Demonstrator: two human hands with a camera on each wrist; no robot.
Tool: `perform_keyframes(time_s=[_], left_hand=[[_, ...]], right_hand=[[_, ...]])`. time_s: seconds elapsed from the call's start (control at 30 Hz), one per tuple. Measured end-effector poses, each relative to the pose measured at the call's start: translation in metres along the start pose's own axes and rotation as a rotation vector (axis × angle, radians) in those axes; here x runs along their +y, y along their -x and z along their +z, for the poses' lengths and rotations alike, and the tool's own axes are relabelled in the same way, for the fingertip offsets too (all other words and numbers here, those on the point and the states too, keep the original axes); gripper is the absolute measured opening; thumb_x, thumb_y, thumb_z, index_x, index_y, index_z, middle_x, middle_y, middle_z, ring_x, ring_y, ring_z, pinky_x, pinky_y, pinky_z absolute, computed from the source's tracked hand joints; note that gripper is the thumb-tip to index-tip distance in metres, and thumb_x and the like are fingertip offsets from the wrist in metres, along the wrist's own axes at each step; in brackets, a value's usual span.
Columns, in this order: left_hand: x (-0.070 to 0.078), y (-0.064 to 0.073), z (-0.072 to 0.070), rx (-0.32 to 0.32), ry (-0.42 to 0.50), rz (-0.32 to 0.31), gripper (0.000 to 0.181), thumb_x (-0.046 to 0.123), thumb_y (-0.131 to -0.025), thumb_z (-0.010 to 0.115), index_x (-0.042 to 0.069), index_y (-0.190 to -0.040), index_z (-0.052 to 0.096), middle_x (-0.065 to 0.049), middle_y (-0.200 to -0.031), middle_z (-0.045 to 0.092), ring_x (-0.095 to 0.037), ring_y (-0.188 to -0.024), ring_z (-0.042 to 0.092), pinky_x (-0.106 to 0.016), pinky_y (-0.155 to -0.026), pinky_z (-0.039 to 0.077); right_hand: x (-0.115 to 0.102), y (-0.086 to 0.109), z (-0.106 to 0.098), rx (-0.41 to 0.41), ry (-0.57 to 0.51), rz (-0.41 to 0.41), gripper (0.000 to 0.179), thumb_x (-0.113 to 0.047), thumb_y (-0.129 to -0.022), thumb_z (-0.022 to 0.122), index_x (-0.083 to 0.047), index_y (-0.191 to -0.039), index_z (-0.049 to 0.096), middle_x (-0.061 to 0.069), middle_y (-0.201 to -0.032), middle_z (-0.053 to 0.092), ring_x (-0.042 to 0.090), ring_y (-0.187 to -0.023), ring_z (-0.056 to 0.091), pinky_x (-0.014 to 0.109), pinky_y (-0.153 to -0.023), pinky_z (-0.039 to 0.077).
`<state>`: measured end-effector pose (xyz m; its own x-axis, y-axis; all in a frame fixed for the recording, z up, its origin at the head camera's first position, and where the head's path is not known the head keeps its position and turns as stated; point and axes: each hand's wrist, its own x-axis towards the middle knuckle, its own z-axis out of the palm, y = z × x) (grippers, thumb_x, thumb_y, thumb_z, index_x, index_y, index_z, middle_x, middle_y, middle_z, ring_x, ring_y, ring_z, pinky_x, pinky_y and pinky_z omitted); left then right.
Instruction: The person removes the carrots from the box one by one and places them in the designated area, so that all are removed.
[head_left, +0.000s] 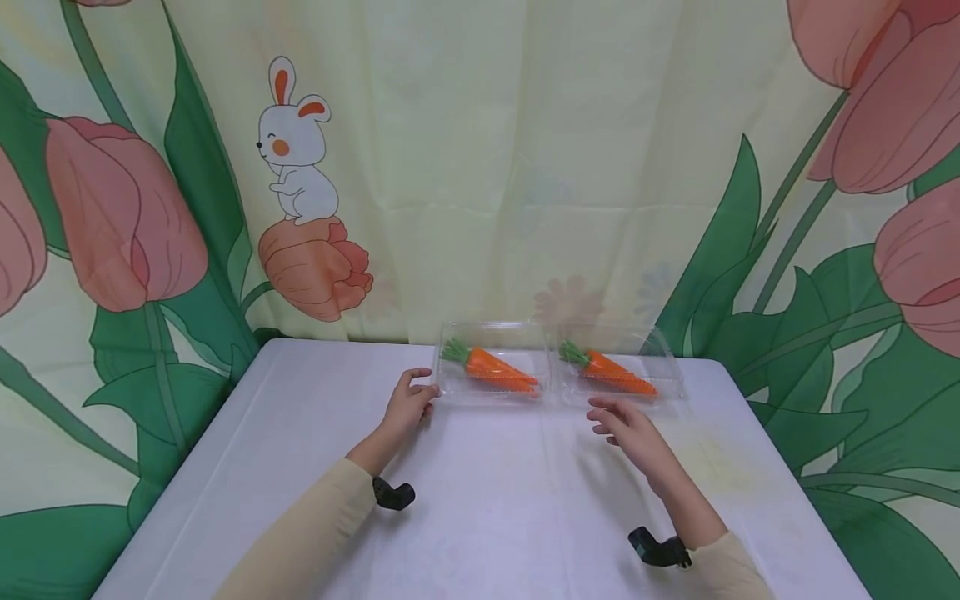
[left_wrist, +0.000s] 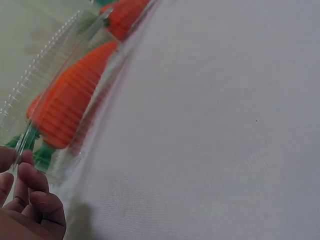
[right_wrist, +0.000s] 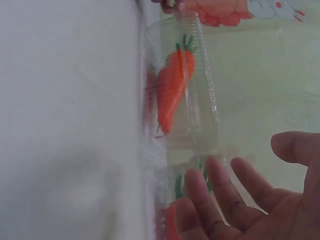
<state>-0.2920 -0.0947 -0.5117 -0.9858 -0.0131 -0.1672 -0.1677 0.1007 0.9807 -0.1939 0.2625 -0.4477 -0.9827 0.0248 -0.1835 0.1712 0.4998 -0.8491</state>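
Two clear plastic boxes stand side by side at the far edge of the table, each with orange toy carrots inside. In the head view, my left hand (head_left: 405,407) is at the left edge of the left box (head_left: 450,392). The left wrist view shows that hand's thumb and fingers (left_wrist: 34,177) pinching the rim of this box, beside the carrots' (left_wrist: 70,100) green tops. My right hand (head_left: 628,429) hovers in front of the right box (head_left: 671,379), fingers spread and holding nothing. Carrots (head_left: 618,377) lie slanted in the right box, their green tops to the left.
A white cloth covers the table (head_left: 487,500). Right behind the boxes hangs a curtain (head_left: 465,167) printed with tulips and a rabbit. Black wrist cameras sit on the left wrist (head_left: 393,494) and the right wrist (head_left: 658,548).
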Motion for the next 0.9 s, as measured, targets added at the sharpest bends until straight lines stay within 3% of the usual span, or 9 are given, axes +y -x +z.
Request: perform_keyframes(time_s=[0.5,0.67,0.9], left_hand=[[-0.008,0.033,0.0,0.018,0.01,0.005,0.048,0.009,-0.101,0.063,0.007,-0.148,0.052,-0.008,-0.094,0.068,-0.012,-0.062,0.05,-0.024,-0.057,0.041],[-0.011,0.045,-0.001,0.029,0.026,-0.009,0.049,0.007,-0.1,0.063,0.008,-0.148,0.052,-0.012,-0.095,0.068,-0.013,-0.062,0.049,-0.024,-0.057,0.041],[-0.016,0.066,-0.003,0.01,0.061,-0.051,0.053,0.01,-0.099,0.064,0.012,-0.15,0.05,-0.008,-0.092,0.063,-0.014,-0.065,0.05,-0.026,-0.059,0.042]], right_hand=[[0.019,0.013,0.02,-0.082,-0.085,0.126,0.052,-0.036,-0.108,0.051,-0.005,-0.149,0.048,0.022,-0.137,0.063,0.03,-0.115,0.067,0.043,-0.095,0.056],[0.022,0.015,0.027,-0.09,-0.11,0.142,0.054,-0.036,-0.107,0.052,-0.006,-0.151,0.045,0.022,-0.135,0.064,0.03,-0.112,0.069,0.04,-0.091,0.057],[0.022,0.019,0.034,-0.107,-0.126,0.169,0.059,-0.037,-0.107,0.052,-0.007,-0.155,0.037,0.022,-0.135,0.065,0.028,-0.109,0.07,0.041,-0.091,0.057]])
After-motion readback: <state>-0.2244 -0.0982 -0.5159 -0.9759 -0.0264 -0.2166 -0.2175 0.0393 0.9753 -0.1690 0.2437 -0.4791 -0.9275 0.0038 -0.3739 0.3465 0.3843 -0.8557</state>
